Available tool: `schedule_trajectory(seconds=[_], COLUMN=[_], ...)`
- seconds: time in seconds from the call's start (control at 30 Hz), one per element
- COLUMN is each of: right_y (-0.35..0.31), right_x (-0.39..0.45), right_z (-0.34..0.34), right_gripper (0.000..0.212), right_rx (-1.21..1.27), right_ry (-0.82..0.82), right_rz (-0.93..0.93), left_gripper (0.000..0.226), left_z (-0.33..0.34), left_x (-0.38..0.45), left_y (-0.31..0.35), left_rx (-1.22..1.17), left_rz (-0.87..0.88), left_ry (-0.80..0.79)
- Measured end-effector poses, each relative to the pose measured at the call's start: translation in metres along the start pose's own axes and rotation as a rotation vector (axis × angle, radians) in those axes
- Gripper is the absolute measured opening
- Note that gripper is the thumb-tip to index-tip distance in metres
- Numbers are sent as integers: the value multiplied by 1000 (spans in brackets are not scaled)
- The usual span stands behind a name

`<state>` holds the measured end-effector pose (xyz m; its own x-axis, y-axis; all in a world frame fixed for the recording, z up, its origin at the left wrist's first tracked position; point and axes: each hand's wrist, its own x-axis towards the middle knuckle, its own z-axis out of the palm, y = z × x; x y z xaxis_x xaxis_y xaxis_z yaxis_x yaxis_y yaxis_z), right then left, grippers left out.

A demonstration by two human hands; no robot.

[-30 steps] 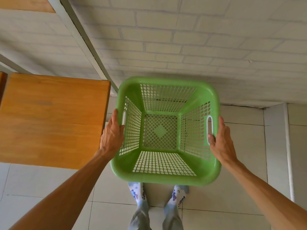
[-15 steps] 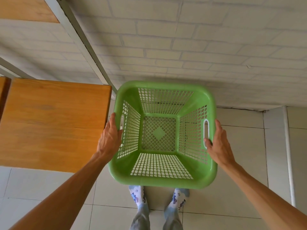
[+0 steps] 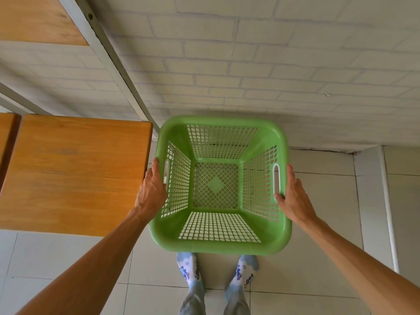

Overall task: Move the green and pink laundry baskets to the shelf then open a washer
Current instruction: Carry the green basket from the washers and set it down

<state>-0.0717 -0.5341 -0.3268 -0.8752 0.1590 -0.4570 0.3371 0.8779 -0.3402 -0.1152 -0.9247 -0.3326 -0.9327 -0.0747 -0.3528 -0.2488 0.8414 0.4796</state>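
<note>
I hold an empty green laundry basket [image 3: 221,243] with perforated walls in front of me, above the tiled floor. My left hand [image 3: 151,189] grips its left rim at the handle slot. On the opposite side, my right hand [image 3: 293,196] grips the rim by the white-edged handle slot. A wooden shelf board [image 3: 72,171] lies just left of the basket, almost touching my left hand. No pink basket and no washer are in view.
A white metal shelf post [image 3: 113,62] rises diagonally behind the board, with a higher wooden board [image 3: 34,19] at the top left. A white brick wall [image 3: 272,64] stands straight ahead. My feet in patterned socks [image 3: 188,269] stand on floor tiles under the basket.
The basket and both hands sit slightly lower and nearer the floor in view than a second ago. The shelf board has shifted down in the frame. Both grips are unchanged.
</note>
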Motion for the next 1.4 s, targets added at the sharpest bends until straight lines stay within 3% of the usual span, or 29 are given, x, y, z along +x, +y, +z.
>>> schedule_trajectory(seconds=[0.43, 0.7, 1.0, 1.4], right_y=[-1, -67, -100, -50], right_x=[-10, -126, -264, -403], right_z=[-16, -147, -270, -299], right_gripper=[105, 90, 81, 71], right_rx=[-28, -31, -55, 42], right_ry=[-95, -255, -159, 79], right_rz=[20, 98, 26, 290], left_gripper=[94, 83, 80, 82], left_z=[-20, -139, -226, -241], left_x=[-23, -132, -255, -300], left_y=[4, 115, 232, 308], left_rx=[23, 113, 301, 441], left_rz=[21, 51, 212, 548], left_ry=[-129, -188, -147, -194])
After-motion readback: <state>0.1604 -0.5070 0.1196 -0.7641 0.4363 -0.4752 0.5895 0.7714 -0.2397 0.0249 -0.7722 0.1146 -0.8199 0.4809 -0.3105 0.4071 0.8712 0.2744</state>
